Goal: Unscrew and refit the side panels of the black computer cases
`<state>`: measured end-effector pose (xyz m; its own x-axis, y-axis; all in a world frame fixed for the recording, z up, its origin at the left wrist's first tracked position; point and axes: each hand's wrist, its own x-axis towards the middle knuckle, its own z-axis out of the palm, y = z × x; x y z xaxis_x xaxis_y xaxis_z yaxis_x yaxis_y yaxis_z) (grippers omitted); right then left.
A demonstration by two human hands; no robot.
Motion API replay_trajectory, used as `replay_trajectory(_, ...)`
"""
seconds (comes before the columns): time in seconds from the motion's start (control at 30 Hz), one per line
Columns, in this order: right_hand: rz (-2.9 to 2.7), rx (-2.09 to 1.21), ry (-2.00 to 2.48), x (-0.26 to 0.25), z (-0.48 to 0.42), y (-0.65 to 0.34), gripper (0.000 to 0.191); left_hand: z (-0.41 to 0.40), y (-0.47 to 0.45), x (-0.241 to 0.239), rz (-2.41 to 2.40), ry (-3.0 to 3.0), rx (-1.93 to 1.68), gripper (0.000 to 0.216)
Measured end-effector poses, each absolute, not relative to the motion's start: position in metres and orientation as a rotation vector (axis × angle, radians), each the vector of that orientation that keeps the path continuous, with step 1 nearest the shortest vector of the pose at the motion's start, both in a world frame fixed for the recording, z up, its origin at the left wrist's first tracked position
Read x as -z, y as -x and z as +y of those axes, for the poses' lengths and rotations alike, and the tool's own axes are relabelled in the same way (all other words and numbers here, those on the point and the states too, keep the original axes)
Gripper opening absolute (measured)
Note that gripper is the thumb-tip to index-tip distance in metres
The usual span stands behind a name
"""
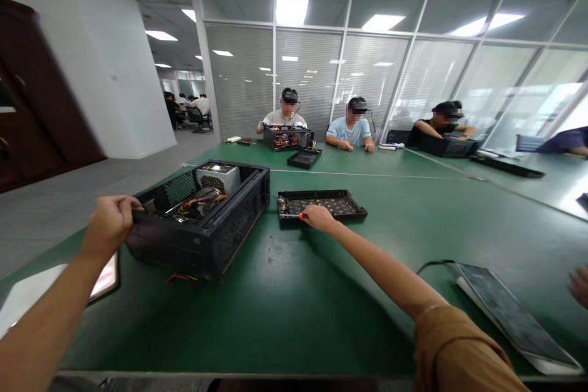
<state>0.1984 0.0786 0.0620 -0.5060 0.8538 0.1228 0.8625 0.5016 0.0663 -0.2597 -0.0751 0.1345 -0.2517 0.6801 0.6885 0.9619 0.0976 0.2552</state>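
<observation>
An open black computer case [206, 220] with a power supply and coloured wires inside sits on the green table [294, 306]. My left hand [109, 222] is closed on the case's near left rim. My right hand [318, 218] reaches to a black perforated tray-like panel [328, 203] right of the case. Its fingers are closed on a small tool with an orange handle [302, 216] at the panel's front edge.
A tablet-like device [509, 313] with a cable lies at the right. Another flat device [59, 291] lies at the left edge. Three people sit at the far side with another open case [287, 137] and a panel [304, 158]. Someone's hand [579, 285] shows at the right edge.
</observation>
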Motion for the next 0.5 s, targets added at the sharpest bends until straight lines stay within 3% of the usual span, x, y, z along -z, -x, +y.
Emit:
replay_trajectory(0.17,-2.837,0.035,1.169,-0.075,0.007,-0.187,0.031,-0.055,0.271,-0.144,-1.948,1.467,0.98,0.039)
replay_trajectory(0.37,-2.706,0.09,1.492,-0.087,-0.065,-0.219,0.047,-0.078,0.194,-0.155,-1.748,1.669,1.215,0.032)
replay_trajectory(0.5,-2.595,-0.119,1.532,-0.081,-0.099,-0.218,0.03,-0.085,0.126,-0.164,-1.581,1.931,1.22,0.025)
